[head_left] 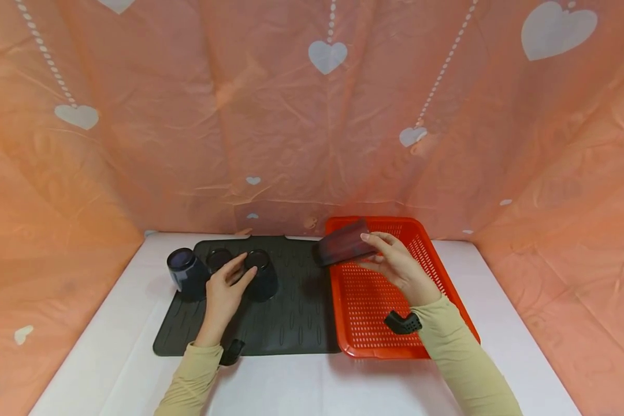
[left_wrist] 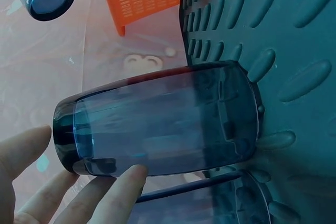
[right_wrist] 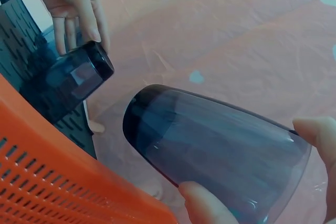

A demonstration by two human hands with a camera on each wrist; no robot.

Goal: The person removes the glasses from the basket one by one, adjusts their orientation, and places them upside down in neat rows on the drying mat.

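In my right hand (head_left: pixel 395 263), thumb and fingers pinch a dark tinted drinking glass (head_left: pixel 345 242) near its rim. That glass is tilted in the air over the red basket's left side, its thick base pointing left. My left hand (head_left: pixel 226 294) is at an upside-down glass (head_left: pixel 264 283) on the black drying mat (head_left: pixel 301 312). Straight fingers (left_wrist: pixel 123 192) come right up to its base end without curling round it. Two more upside-down glasses, one at the mat's left edge (head_left: pixel 187 277) and one partly hidden behind my left hand (head_left: pixel 218 259), stand alongside.
The red perforated basket (head_left: pixel 345 341) stands right of the mat, on a white tabletop (head_left: pixel 291 384). Pink sheeting (head_left: pixel 291 144) with white hearts rises behind and at both sides. My right forearm passes over the basket's right wall.
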